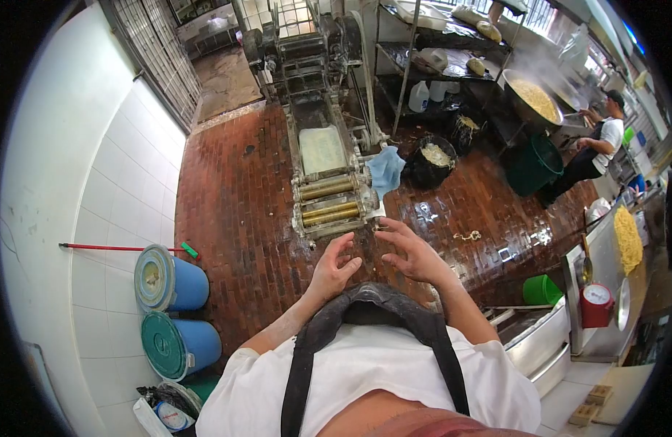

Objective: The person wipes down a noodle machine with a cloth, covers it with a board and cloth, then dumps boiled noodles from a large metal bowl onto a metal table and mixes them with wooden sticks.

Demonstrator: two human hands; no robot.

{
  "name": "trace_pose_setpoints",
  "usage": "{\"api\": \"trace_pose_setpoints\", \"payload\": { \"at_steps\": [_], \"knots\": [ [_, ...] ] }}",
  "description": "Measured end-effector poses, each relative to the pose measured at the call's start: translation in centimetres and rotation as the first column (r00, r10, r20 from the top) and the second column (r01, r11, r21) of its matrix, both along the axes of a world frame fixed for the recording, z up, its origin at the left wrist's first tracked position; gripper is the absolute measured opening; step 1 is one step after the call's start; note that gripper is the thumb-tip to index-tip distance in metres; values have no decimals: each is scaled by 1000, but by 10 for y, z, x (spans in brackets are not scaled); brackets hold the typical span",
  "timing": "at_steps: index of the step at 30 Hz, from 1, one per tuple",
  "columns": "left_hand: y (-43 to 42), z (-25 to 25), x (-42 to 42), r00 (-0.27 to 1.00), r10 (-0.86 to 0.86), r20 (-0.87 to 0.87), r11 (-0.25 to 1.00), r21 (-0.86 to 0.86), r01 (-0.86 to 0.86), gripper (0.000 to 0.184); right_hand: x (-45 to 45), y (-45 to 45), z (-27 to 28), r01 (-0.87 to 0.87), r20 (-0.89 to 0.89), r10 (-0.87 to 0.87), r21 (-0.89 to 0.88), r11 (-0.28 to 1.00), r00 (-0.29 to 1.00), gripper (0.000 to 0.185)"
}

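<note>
My left hand (336, 266) is raised in front of my chest, its fingers apart and nothing in it. Close beside it, on the right, my right hand (412, 251) is also empty, with its fingers spread. The two hands do not touch. Just beyond them stands a long machine with two brass-coloured rollers (330, 213) at its near end. A pale sheet or slab (322, 150) lies on the machine's bed behind the rollers. A light blue cloth (385, 171) hangs at the machine's right side.
Blue lidded barrels (190, 279) and a red pole (117, 248) are on the left. Right of the machine are a black bucket (431, 166), a dark green bin (534, 166) and a co-worker (604, 138) by a steaming pan (534, 100). A red scale (595, 306) sits at the lower right.
</note>
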State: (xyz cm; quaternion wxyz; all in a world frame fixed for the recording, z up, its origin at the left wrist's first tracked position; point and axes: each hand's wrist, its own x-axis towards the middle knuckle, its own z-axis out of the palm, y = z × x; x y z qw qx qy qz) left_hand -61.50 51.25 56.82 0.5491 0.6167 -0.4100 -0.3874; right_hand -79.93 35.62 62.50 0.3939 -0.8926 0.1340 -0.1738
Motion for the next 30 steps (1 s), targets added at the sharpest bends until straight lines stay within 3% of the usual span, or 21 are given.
{"api": "trace_pose_setpoints", "payload": {
  "at_steps": [22,30],
  "knots": [
    [-9,-9,1,1000,3,-15,1000,-7,-3,58,-1,-6,0,1,-25,1,71,997,1000,48],
    [-44,-10,-31,997,-62,-56,997,51,65,56,-41,-33,-3,42,30,-47,136,990,998,48]
  ]
}}
